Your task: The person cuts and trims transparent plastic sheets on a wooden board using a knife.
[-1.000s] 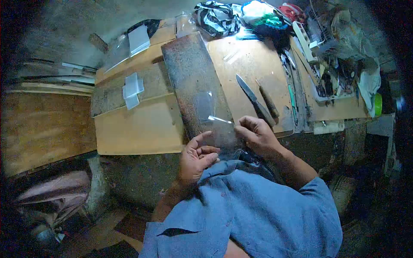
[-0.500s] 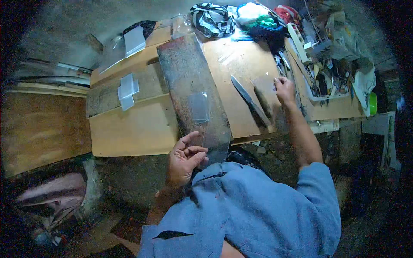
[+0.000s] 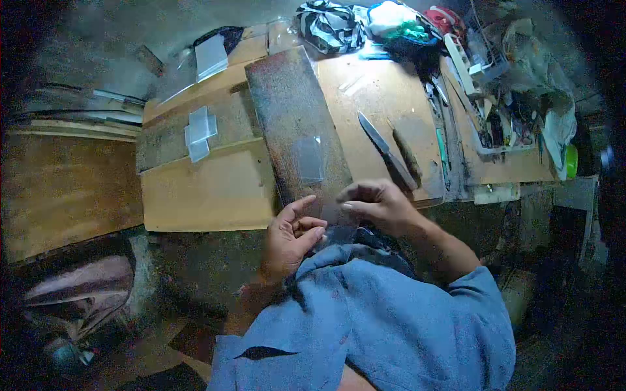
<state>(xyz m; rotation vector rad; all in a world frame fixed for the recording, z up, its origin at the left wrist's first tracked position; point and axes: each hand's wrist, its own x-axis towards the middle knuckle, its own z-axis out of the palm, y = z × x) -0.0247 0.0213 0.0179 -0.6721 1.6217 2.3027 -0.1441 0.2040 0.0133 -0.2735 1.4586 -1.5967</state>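
My left hand [image 3: 295, 236] is at the near end of a long dark board [image 3: 297, 98], fingers curled toward the thumb. A faint see-through patch shows by its fingertips, too unclear to name. My right hand [image 3: 381, 205] is just to the right, palm down, fingers bent against the thumb; whatever they hold is hidden. Ahead of both hands, a small clear rectangular sheet [image 3: 309, 158] lies on the board. A knife [image 3: 375, 137] and a dark, slim tool with a narrow tip [image 3: 405, 151] lie right of the board.
On the left of the wooden table [image 3: 208, 189], several clear pieces [image 3: 199, 133] overlap. A white sheet [image 3: 211, 57] lies at the far left. Bags [image 3: 329, 26] stand at the back. On the right are a power strip [image 3: 458, 62] and a tray of tools [image 3: 505, 148].
My right hand has come from the table's right side, beyond the knife, back toward me and leftward beside my left hand. The left hand keeps nearly the same pose. The view has shifted slightly.
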